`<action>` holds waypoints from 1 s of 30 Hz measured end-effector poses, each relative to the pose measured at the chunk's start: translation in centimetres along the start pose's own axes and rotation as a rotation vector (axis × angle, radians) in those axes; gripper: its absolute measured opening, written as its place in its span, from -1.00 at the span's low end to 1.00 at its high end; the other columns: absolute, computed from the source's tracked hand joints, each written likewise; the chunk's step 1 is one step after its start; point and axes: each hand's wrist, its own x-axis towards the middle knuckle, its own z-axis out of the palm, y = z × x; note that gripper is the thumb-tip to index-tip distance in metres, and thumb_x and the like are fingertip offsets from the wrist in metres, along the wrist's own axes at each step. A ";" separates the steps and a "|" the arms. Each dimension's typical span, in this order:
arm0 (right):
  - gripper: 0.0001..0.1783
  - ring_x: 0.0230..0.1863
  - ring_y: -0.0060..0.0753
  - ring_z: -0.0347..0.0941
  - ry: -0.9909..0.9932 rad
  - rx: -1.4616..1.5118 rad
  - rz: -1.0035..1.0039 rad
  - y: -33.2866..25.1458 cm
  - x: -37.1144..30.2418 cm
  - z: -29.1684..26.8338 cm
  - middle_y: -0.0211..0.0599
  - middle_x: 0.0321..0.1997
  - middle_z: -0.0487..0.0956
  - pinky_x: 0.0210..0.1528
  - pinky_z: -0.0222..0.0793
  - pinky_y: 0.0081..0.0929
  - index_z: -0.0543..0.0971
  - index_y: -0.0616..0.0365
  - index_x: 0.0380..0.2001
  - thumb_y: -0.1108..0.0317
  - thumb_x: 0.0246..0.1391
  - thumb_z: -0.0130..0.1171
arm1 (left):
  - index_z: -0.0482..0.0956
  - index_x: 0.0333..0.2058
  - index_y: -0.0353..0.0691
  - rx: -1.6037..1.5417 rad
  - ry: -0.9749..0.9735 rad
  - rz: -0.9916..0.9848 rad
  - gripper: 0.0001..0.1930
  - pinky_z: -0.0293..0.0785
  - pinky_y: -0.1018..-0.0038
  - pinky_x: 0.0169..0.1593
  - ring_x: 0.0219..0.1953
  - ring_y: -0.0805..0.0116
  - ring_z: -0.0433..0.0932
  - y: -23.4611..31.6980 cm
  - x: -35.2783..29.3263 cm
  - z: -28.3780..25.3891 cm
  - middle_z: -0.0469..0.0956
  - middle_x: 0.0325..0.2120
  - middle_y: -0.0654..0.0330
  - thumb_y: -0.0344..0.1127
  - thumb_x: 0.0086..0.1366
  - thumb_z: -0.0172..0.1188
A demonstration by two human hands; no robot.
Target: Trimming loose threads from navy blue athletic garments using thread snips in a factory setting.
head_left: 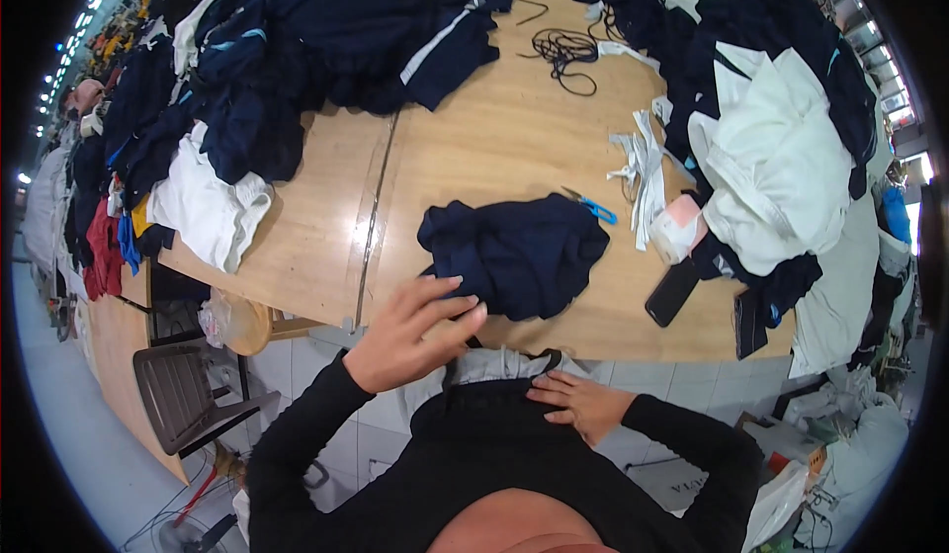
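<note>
A crumpled navy garment lies on the wooden table near its front edge. Over the garment's lower left side hover or rest the spread fingers of my left hand; whether they touch the cloth I cannot tell. My left hand holds nothing. Down at my waist, my right hand lies open against my dark clothing, beside grey cloth, with its fingers apart. Blue-handled thread snips sit at the garment's upper right edge, their tip pointing toward the far left.
Navy clothes are heaped at the far left, with a white garment hanging over the edge. At right are a white cloth bundle, a black phone, white strips and a pink-and-white block. Black cord lies farther back; a chair stands lower left.
</note>
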 end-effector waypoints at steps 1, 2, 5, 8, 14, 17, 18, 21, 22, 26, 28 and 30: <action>0.46 0.72 0.29 -0.08 0.009 0.014 0.015 0.4 0.0 -0.2 0.16 0.72 0.03 0.68 -0.20 0.34 0.13 -0.27 0.60 0.23 -0.47 0.66 | 0.43 0.45 -0.04 -0.021 -0.008 -0.002 -0.02 0.50 -0.01 0.22 0.16 -0.01 0.62 0.8 1.7 -0.6 0.65 0.08 0.06 -0.15 0.01 0.65; 0.52 0.72 0.30 -0.08 -0.026 -0.050 0.029 0.3 -0.1 0.1 0.16 0.72 0.02 0.68 -0.19 0.34 0.08 -0.30 0.62 0.21 -0.50 0.67 | 0.46 0.39 -0.10 -0.323 0.241 -0.052 -0.14 0.47 0.10 -0.03 -0.17 0.08 0.58 2.4 3.2 -1.7 0.62 -0.21 0.14 -0.33 0.07 0.55; 0.56 0.71 0.31 -0.06 -0.002 -0.022 0.012 -0.5 0.2 1.1 0.15 0.72 0.01 0.68 -0.20 0.34 -0.02 -0.43 0.65 0.17 -0.48 0.66 | 0.64 -0.04 -0.23 -1.092 0.871 0.117 -0.49 0.13 0.32 -0.47 -0.77 0.30 0.12 7.2 9.0 -2.5 0.30 -0.75 0.30 -0.74 -0.02 0.24; 0.44 0.71 0.30 -0.05 0.085 -0.060 0.061 -1.0 -0.6 2.4 0.11 0.73 0.02 0.68 -0.20 0.34 -0.13 -0.70 0.66 0.02 -0.19 0.59 | 0.44 -0.04 0.18 -1.275 0.566 0.300 -0.36 0.12 0.39 -0.49 -0.76 0.39 0.12 8.0 11.0 -4.0 0.24 -0.76 0.36 -0.74 -0.03 0.18; 0.40 0.72 0.23 -0.07 0.115 -0.093 0.058 -0.8 -1.5 4.4 0.07 0.74 -0.02 0.69 -0.23 0.32 -0.13 -0.73 0.66 -0.18 -0.11 0.59 | 0.51 0.35 0.61 -1.183 0.521 0.325 -0.02 0.19 0.48 -0.47 -0.75 0.43 0.19 9.6 11.2 -3.1 0.24 -0.76 0.41 -0.71 0.09 0.20; 0.41 0.73 0.21 -0.09 0.080 -0.130 0.082 -0.8 -1.8 4.1 0.06 0.75 -0.03 0.69 -0.25 0.31 -0.13 -0.74 0.65 -0.24 -0.13 0.59 | 0.54 0.31 0.58 -1.195 0.575 0.366 -0.06 0.17 0.50 -0.49 -0.75 0.44 0.19 9.6 11.7 -2.4 0.22 -0.76 0.40 -0.71 0.08 0.21; 0.41 0.73 0.21 -0.10 0.028 -0.153 0.108 -0.9 -1.8 4.1 0.05 0.75 -0.04 0.70 -0.25 0.31 -0.13 -0.75 0.65 -0.26 -0.14 0.59 | 0.56 0.28 0.57 -1.181 0.572 0.352 -0.07 0.17 0.50 -0.49 -0.75 0.44 0.18 9.7 11.7 -2.3 0.21 -0.76 0.40 -0.71 0.07 0.21; 0.41 0.73 0.22 -0.11 -0.057 -0.194 0.156 -0.9 -1.9 3.6 0.05 0.75 -0.04 0.70 -0.26 0.30 -0.13 -0.77 0.65 -0.27 -0.14 0.58 | 0.62 0.19 0.53 -1.133 0.581 0.313 -0.12 0.17 0.50 -0.51 -0.76 0.45 0.17 10.3 11.7 -2.3 0.19 -0.76 0.40 -0.72 0.03 0.20; 0.41 0.73 0.22 -0.11 -0.063 -0.188 0.156 -0.9 -1.9 3.6 0.05 0.75 -0.04 0.70 -0.26 0.30 -0.13 -0.77 0.65 -0.27 -0.14 0.58 | 0.64 0.16 0.51 -1.115 0.588 0.299 -0.14 0.18 0.50 -0.52 -0.76 0.45 0.17 10.6 11.6 -2.3 0.19 -0.76 0.40 -0.72 0.02 0.20; 0.43 0.74 0.22 -0.13 -0.005 -0.132 0.102 -0.5 -1.7 3.7 0.05 0.76 -0.07 0.70 -0.26 0.30 -0.16 -0.80 0.65 -0.24 -0.14 0.59 | 0.72 -0.02 0.31 -1.021 0.562 0.237 -0.31 0.15 0.49 -0.54 -0.77 0.44 0.15 11.1 11.0 -3.3 0.18 -0.77 0.37 -0.72 -0.01 0.21; 0.43 0.74 0.22 -0.13 0.030 -0.102 0.084 -0.3 -1.6 3.7 0.06 0.76 -0.08 0.70 -0.27 0.30 -0.17 -0.82 0.64 -0.23 -0.14 0.59 | 0.76 -0.13 0.14 -0.968 0.523 0.201 -0.44 0.13 0.48 -0.54 -0.78 0.42 0.14 11.9 11.7 -3.9 0.18 -0.78 0.36 -0.72 -0.02 0.22; 0.42 0.74 0.22 -0.14 0.012 -0.074 0.086 -0.2 -1.7 3.4 0.06 0.76 -0.09 0.70 -0.28 0.30 -0.18 -0.84 0.64 -0.23 -0.12 0.58 | 0.63 0.30 0.56 -0.867 0.823 -0.042 -0.50 0.00 0.53 -0.57 -0.74 0.50 0.01 13.7 14.3 -4.0 0.26 -0.71 0.44 -0.20 0.46 0.30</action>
